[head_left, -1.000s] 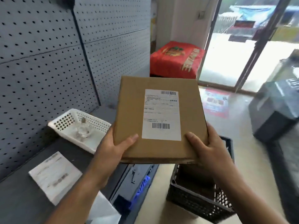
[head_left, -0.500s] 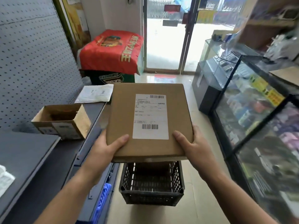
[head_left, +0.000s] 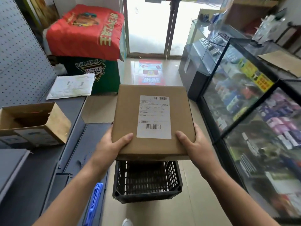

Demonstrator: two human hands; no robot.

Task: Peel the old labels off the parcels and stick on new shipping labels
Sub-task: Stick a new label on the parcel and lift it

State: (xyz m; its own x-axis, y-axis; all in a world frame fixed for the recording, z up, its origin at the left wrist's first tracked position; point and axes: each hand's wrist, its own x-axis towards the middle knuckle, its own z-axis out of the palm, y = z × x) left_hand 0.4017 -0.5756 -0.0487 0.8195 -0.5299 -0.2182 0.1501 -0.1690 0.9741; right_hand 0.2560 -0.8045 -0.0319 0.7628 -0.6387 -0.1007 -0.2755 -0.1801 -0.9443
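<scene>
We held the flat brown cardboard parcel (head_left: 127, 115) level in front of us, in the air above the black plastic lattice crate (head_left: 147, 195) that stood on the tiled floor (head_left: 192, 201). A white printed shipping label (head_left: 154, 117) with two barcodes lay stuck on the parcel's top face, right of centre, with no lifted corner that we could see. Our left hand (head_left: 110, 147) took the near left corner, its grip clamped on the parcel, the thumb lying across the top and the fingers hidden beneath. Our right hand (head_left: 195, 147) did the same at the near right corner, grip closed on the parcel, thumb on top just beside the label's near right corner.

The crate sat directly below the parcel's near edge, its far part hidden by the parcel. Left of it ran the dark grey worktop (head_left: 48, 168), with a blue plastic part (head_left: 95, 203) showing at its near edge. On the worktop to the left stood an open brown cardboard box (head_left: 55, 123). Farther off lay a white padded mailer (head_left: 71, 86), and a loose flat sheet of cardboard (head_left: 97, 110) lay between that and the parcel, partly hidden behind it. Grey pegboard (head_left: 24, 62) walled the left side. At the far left a red printed cloth (head_left: 86, 31) covered a green printed carton (head_left: 91, 72). To the right stood a glass display case (head_left: 244, 95) full of small coloured packs, and far ahead was a glass door (head_left: 146, 25), with a red poster (head_left: 151, 72) on the floor before it.
</scene>
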